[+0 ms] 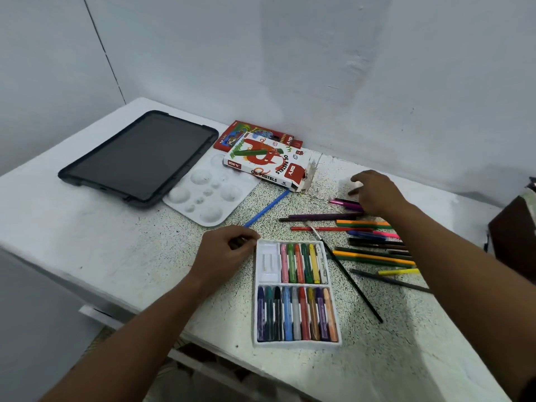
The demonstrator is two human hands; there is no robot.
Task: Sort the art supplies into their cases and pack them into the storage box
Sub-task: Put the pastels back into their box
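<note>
A: What is closest to us?

B: A white pastel tray [295, 291] sits on the speckled surface [162, 256], at about 6 o'clock. It has two rows of oil pastels [298, 313]. The near row is full. The far row has an empty slot on its left side.

A: Where is the left hand?

B: The left hand [223, 253] is at the tray's far left corner, at 9 o'clock from the tray. Its fingers are curled in, right by the tray's edge. The grip looks narrow, but I cannot tell if it holds anything.

A: And the right hand?

B: The right hand [374, 192] is farther off, at about 2 o'clock. Its fingers are spread and relaxed, a wide grip, over the far end of a pile of colored pencils and pens [371, 245]. A thin black paintbrush [348, 274] lies slanted between the tray and the pile.

A: What is behind that?

B: A blue stick [266, 208] lies slanted at 12 o'clock from the left hand. Just past it is a white paint palette [208, 195]. The oil pastels box [266, 163] lies at 12 o'clock, with its end flap open. It lies partly on a red box [232, 134]. A dark tablet [139, 158] lies at 10 o'clock, touching the palette.
</note>
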